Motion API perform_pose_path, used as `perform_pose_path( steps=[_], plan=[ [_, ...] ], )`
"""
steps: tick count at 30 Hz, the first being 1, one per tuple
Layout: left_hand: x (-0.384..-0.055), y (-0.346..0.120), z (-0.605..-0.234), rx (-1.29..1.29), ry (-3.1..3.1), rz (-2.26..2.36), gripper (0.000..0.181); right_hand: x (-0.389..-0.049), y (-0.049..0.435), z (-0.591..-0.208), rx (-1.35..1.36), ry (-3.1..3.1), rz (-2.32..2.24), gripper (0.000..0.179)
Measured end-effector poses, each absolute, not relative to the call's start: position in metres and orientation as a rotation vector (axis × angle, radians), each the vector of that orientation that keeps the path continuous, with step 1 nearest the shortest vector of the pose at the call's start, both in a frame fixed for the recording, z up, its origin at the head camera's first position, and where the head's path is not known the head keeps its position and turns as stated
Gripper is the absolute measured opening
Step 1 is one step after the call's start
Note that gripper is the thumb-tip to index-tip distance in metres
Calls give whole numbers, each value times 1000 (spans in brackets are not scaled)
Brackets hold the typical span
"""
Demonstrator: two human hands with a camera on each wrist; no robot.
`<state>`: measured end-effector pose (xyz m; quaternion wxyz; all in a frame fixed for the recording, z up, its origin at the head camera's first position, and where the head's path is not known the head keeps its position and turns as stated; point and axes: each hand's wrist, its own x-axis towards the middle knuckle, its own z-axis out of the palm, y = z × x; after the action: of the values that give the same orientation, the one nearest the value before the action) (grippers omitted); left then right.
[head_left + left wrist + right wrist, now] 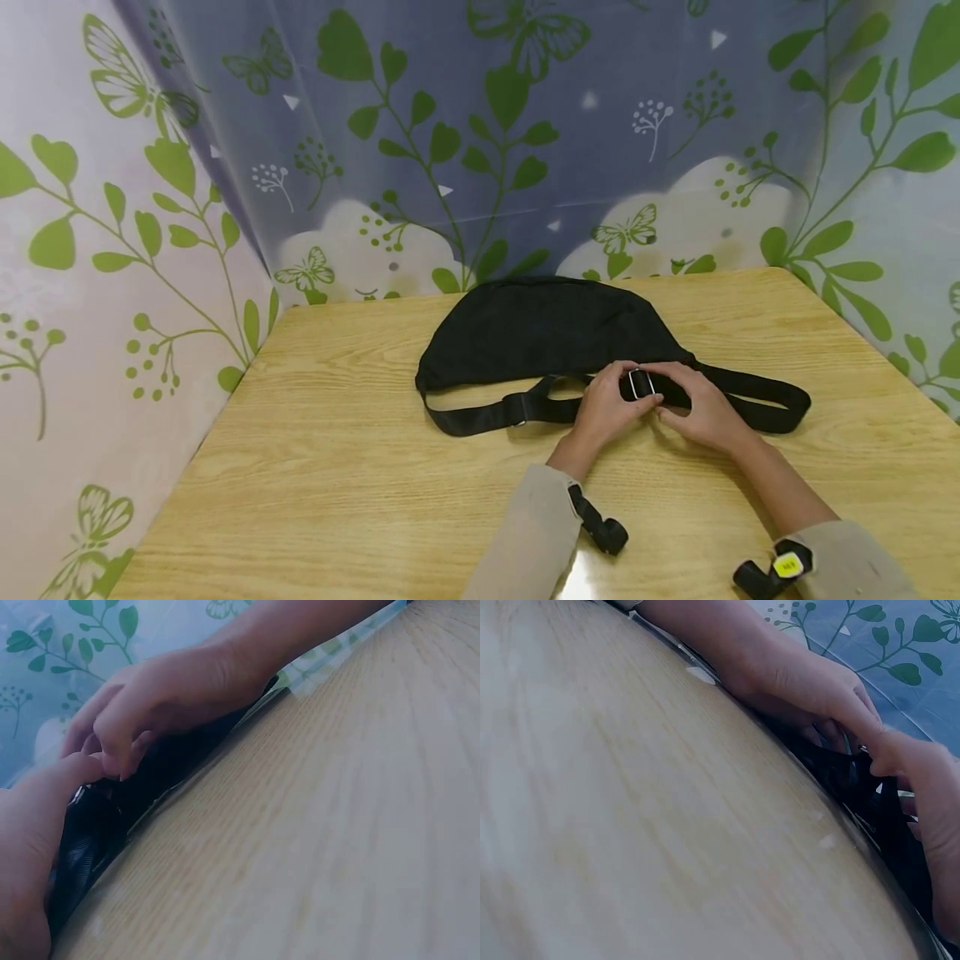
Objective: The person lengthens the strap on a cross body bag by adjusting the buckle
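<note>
A black waist bag [547, 329] lies flat on the table, its strap [480, 419] looped along its front side. On the strap, a silver rectangular slider buckle [632, 385] stands up between the two hands. My left hand [606, 406] pinches the buckle's left side, with the thumb below and fingers above. From the right, my right hand [707, 410] pinches the strap next to the buckle, its thumb tip near the left thumb. In the left wrist view the right hand [169, 690] arches over the dark strap; fingers partly hide the buckle in both wrist views.
The wood-grain table [315, 467] reaches back to a printed cloth [420, 167] with leaves and butterflies, which also hangs at both sides. A strap loop [787, 408] extends to the right of the bag. Black bands [600, 525] circle both sleeves.
</note>
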<state>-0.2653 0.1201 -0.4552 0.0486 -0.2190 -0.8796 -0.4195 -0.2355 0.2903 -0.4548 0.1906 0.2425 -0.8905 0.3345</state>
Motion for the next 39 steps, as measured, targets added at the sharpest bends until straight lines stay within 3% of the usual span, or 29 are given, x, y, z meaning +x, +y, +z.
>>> perform_pose_path(
  steps=[15, 24, 31, 39],
  plan=[
    [-266, 117, -457, -773, -2709, -1328, 59, -240, 287, -461, 686, -2429, 718, 55],
    [-253, 106, -457, -966, -2573, -751, 54, -238, 284, -460, 550, -2462, 934, 48],
    [-247, 70, -454, -1015, -2101, -645, 35, -237, 286, -459, 480, -2425, 1062, 45],
    [-257, 0, -455, -912, -1918, -786, 57, -233, 289, -456, 381, -2509, 1134, 44]
  ],
)
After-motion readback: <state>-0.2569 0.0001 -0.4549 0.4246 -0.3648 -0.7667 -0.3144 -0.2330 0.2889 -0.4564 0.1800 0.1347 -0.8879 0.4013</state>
